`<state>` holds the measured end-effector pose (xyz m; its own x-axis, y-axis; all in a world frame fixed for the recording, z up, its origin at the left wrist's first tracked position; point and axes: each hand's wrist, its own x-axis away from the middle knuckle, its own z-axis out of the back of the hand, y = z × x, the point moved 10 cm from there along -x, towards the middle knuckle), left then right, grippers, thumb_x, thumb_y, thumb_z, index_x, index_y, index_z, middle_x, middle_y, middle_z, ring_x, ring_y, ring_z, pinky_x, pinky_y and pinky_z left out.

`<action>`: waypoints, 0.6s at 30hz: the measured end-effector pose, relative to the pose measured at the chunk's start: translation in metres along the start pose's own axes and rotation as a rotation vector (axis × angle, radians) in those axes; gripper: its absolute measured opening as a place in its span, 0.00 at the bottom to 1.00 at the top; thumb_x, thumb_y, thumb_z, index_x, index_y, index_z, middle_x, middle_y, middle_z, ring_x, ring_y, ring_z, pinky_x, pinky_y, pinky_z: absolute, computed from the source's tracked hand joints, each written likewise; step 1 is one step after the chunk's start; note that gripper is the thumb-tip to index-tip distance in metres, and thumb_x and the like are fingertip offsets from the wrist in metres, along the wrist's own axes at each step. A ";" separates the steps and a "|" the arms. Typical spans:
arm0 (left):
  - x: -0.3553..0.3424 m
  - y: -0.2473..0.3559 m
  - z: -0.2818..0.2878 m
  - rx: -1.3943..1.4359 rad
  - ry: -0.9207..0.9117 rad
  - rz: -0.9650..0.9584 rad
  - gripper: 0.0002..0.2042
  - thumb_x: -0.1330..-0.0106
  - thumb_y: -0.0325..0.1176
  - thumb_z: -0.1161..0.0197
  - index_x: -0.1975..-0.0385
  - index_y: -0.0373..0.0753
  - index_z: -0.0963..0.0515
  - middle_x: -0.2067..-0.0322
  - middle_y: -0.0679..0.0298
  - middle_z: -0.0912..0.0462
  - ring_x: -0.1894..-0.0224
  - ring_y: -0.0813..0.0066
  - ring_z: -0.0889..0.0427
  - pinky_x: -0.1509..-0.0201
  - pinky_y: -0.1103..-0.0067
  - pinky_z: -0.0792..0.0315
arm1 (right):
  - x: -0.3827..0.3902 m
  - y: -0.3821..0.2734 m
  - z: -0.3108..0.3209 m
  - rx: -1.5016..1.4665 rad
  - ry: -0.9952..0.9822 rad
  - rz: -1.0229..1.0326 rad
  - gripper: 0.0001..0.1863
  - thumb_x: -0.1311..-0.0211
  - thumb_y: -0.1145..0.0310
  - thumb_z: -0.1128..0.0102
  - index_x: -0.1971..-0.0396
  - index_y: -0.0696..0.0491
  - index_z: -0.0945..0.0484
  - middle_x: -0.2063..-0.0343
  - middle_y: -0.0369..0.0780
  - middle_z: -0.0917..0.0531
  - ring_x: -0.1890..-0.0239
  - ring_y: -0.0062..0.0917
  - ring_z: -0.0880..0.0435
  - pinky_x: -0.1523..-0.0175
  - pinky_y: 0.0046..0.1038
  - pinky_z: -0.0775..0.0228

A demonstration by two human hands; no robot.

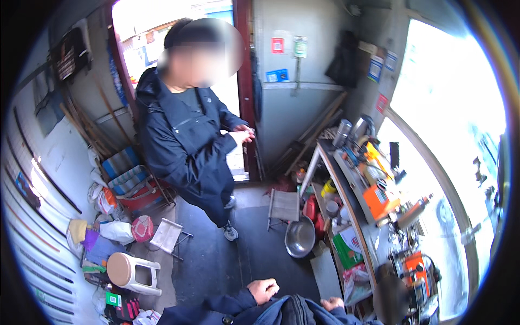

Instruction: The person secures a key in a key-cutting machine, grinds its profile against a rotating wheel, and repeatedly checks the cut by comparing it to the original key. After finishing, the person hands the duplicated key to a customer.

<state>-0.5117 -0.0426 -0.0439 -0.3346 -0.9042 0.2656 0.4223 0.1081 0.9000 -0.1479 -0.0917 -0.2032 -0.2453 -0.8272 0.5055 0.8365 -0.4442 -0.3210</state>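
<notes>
My left hand [264, 291] is in front of my dark jacket [295, 311], low in the middle. Its fingers are curled into a loose fist, and nothing shows in it. To the right, my right hand [331, 303] is also closed, fingers bent in, with no object visible. Neither hand touches anything in the room. Nearest to the right one is the cluttered workbench [357, 230], with a grey flat panel [326, 273] leaning beside it. Ahead, by the doorway, stands a person in dark clothes [181, 146]; their two hands [242, 134] meet at the waist, and what they hold is unclear.
A metal basin [300, 238] and a folding stool [284, 206] stand left of the bench. Orange machines [381, 200] and a kettle [363, 129] are on it. At left are a round-topped stool [122, 269], another folding stool [167, 235], bags [116, 232] and a striped folding chair [123, 168].
</notes>
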 end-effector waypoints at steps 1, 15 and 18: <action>0.000 0.005 -0.009 -0.025 -0.011 0.002 0.14 0.29 0.44 0.42 0.68 0.39 0.21 0.73 0.58 0.16 0.69 0.57 0.16 0.62 0.68 0.24 | 0.002 -0.017 -0.001 -0.045 -0.017 0.125 0.29 0.49 0.39 0.36 0.75 0.54 0.14 0.74 0.50 0.14 0.65 0.44 0.13 0.56 0.42 0.22; -0.010 0.013 -0.167 -0.146 -0.294 0.036 0.22 0.26 0.50 0.43 0.72 0.36 0.20 0.81 0.63 0.25 0.75 0.82 0.29 0.67 0.76 0.30 | 0.088 0.261 -0.066 -0.372 -0.062 -0.438 0.28 0.34 0.41 0.44 0.60 0.53 0.12 0.55 0.51 0.14 0.47 0.46 0.17 0.38 0.39 0.29; -0.016 0.016 -0.187 -0.212 -0.350 0.034 0.18 0.26 0.47 0.41 0.69 0.37 0.19 0.77 0.66 0.21 0.70 0.84 0.26 0.64 0.79 0.29 | 0.103 0.295 -0.125 -0.422 -0.231 -0.433 0.27 0.29 0.46 0.50 0.52 0.56 0.15 0.48 0.51 0.17 0.42 0.46 0.20 0.37 0.42 0.29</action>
<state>-0.3418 -0.1038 -0.0988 -0.5685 -0.7022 0.4286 0.5901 0.0150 0.8072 0.0126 -0.3510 -0.3459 -0.3660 -0.4681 0.8043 0.4095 -0.8571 -0.3125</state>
